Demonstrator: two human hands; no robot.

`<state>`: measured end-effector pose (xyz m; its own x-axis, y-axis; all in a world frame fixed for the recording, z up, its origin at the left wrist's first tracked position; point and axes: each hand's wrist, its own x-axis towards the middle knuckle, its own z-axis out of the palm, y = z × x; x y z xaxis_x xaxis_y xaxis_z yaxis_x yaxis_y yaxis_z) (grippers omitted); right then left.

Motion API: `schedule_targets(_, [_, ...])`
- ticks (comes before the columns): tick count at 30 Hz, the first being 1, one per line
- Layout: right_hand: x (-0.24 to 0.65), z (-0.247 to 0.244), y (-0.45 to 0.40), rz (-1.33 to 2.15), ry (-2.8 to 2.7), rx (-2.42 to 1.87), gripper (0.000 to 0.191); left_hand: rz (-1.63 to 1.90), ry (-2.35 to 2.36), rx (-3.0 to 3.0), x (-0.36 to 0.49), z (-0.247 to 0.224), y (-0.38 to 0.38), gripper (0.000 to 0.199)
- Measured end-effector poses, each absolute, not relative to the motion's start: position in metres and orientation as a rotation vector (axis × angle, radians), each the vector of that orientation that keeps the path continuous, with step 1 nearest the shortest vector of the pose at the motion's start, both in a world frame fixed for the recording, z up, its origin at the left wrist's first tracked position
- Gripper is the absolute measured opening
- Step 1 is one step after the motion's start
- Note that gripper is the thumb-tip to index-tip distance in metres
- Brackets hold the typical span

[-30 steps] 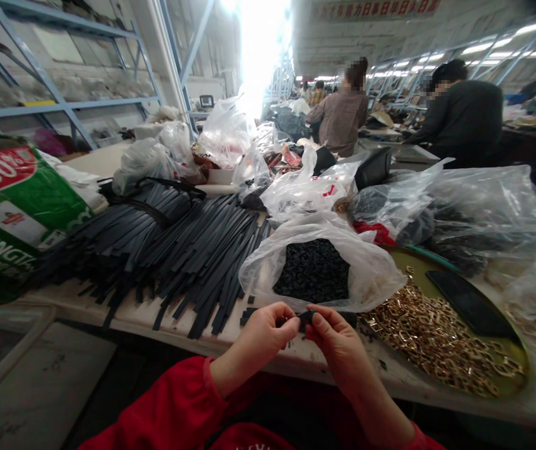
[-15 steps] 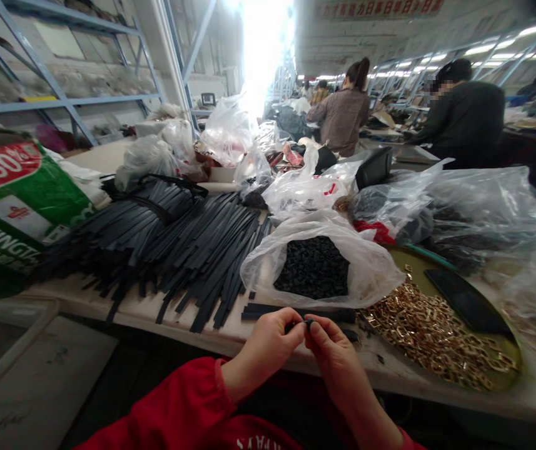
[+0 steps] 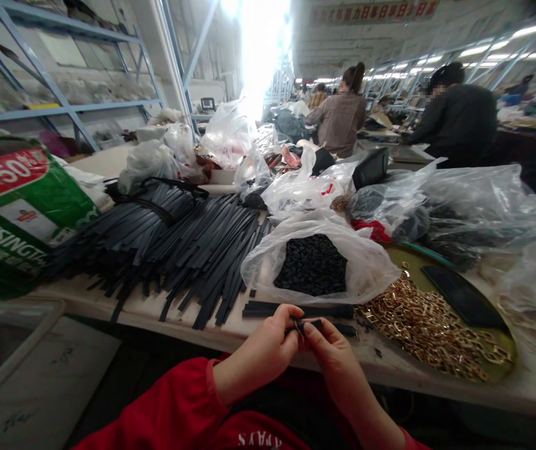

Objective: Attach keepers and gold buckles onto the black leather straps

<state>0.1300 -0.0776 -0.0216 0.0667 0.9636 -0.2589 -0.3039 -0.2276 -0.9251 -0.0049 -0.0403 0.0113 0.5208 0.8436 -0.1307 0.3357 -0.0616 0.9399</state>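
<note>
Above the table's front edge, my left hand (image 3: 272,337) and my right hand (image 3: 331,347) meet, fingers closed in pinches. Between them is a short black strap (image 3: 315,324), its end showing at my right thumb. A thin gold-coloured piece, apparently a buckle (image 3: 301,331), shows by my left fingertips; my fingers hide most of it. Just behind the hands, several black straps (image 3: 277,309) lie flat. Beyond them an open plastic bag (image 3: 261,269) holds small black pieces (image 3: 312,265). Gold buckles (image 3: 418,325) fill much of a round tray (image 3: 505,369) at the right.
Bundled long black strips (image 3: 202,250) spread across the table's left part, beside a green and red bag (image 3: 9,219). A dark phone-like slab (image 3: 462,297) lies in the tray. More plastic bags (image 3: 474,194) crowd the back. Two people (image 3: 343,122) work farther off.
My hands have parted slightly, and more of the black strap and the gold-coloured piece now shows between the fingers. The view has shifted a little.
</note>
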Motion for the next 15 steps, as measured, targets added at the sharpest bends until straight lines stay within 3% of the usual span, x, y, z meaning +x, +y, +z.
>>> schedule_targets(5, [0.14, -0.021, -0.08, 1.376, -0.842, -1.255, 0.043, 0.519, 1.147, 1.691, -0.012, 0.011, -0.033, 0.024])
schedule_targets(11, [0.138, -0.027, -0.079, 1.807, -0.592, -1.039, 0.03, 0.383, 1.216, 1.783, -0.015, 0.011, -0.028, 0.022])
schedule_targets(15, [0.138, -0.031, -0.078, 1.901, -0.48, -0.956, 0.021, 0.35, 1.251, 1.781, -0.01, 0.011, -0.028, 0.023])
